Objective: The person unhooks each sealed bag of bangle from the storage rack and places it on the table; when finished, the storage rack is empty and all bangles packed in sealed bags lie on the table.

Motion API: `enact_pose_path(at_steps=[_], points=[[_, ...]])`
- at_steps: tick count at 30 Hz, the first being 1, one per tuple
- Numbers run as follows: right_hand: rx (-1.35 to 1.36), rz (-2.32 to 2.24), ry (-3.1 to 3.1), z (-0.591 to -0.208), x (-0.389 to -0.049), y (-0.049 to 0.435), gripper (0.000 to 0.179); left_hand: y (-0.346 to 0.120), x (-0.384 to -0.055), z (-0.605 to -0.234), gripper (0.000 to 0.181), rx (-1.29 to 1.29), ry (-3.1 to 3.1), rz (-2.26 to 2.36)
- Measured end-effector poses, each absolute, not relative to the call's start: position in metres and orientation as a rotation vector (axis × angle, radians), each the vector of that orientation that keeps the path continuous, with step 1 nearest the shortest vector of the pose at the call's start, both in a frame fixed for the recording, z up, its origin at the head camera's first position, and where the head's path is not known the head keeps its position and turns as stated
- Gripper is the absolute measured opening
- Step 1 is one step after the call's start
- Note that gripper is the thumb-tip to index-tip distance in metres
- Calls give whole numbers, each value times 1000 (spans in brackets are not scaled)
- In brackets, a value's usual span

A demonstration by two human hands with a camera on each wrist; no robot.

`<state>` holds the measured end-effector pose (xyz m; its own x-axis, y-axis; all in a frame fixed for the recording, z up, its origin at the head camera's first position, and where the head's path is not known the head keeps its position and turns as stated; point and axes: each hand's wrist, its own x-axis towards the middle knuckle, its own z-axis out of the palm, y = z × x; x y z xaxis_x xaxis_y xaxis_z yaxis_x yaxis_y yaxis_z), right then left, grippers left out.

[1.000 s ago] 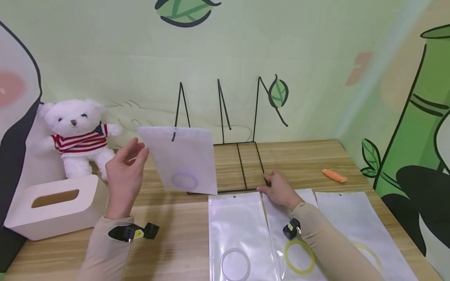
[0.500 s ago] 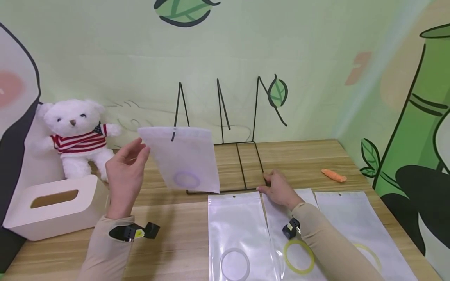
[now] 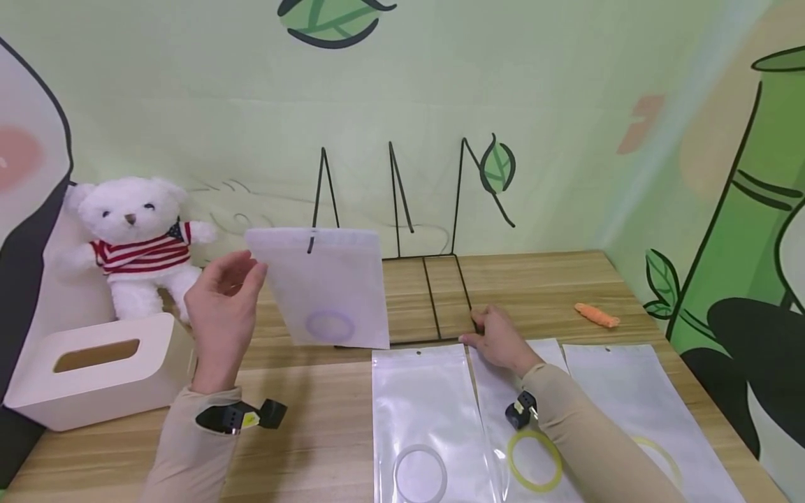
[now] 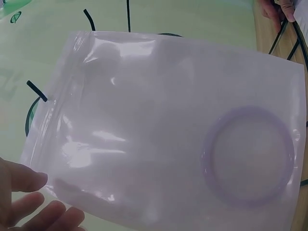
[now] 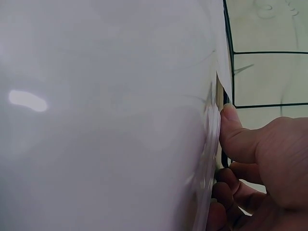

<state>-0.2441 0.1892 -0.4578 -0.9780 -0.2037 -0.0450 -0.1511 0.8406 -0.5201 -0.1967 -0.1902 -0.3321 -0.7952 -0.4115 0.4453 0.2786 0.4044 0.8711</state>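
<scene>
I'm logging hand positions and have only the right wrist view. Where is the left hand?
Observer: In the head view, the left hand is at the left edge of a hanging bag; I can't tell whether they touch.
Operator: What is that bag hanging from?
Observer: The leftmost prong of the black wire rack; its tip pokes out in front, near the bag's top edge.
Operator: Anything inside the bag?
Observer: Yes, a pale purple ring, in its lower part.
</scene>
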Motion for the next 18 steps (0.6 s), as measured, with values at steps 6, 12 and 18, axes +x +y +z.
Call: enact_pose_path(at_steps=[6,12,18], points=[[-301,-820,2927,-459,-244,190,65,-189,-195,-331,29,99,-2045,-1449],[-284,-828,2923,-460,-244,190,65,-188,-193,-330,32,105,-2082,-1429],[-259,-837,2914,-460,-245,189,65,-188,-192,-329,34,115,-2089,-1423]])
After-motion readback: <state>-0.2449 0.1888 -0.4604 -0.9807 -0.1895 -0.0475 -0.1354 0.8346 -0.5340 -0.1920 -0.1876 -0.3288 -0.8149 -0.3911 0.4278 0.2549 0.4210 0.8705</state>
